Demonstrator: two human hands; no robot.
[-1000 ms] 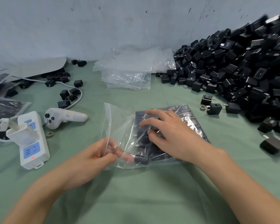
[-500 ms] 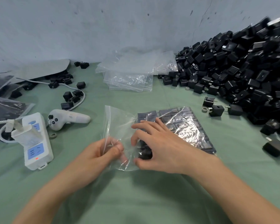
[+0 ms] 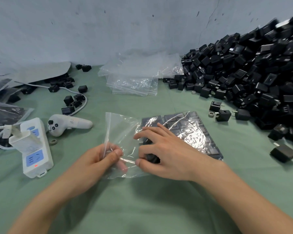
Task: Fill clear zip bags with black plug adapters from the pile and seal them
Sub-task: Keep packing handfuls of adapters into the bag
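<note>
A clear zip bag (image 3: 189, 130) packed with black plug adapters lies flat on the green cloth in front of me. My left hand (image 3: 98, 159) pinches the bag's open left end near the zip strip. My right hand (image 3: 164, 151) lies on the bag with fingers curled over the adapters at its left edge, thumb pressing through the plastic. A big pile of black adapters (image 3: 254, 71) rises at the right against the wall. A stack of empty clear bags (image 3: 135, 78) lies at the back centre.
A white power strip (image 3: 35, 149) with a plugged charger and a white handheld controller (image 3: 69, 124) sit at the left. Loose adapters (image 3: 73, 100) and a grey cable lie behind them. Filled bags (image 3: 2, 112) sit at the far left. Stray adapters (image 3: 283, 152) lie at the right.
My right hand has slid left across the filled bag to its open end and curled over the adapters there. My left hand kept its pinch on the opening.
</note>
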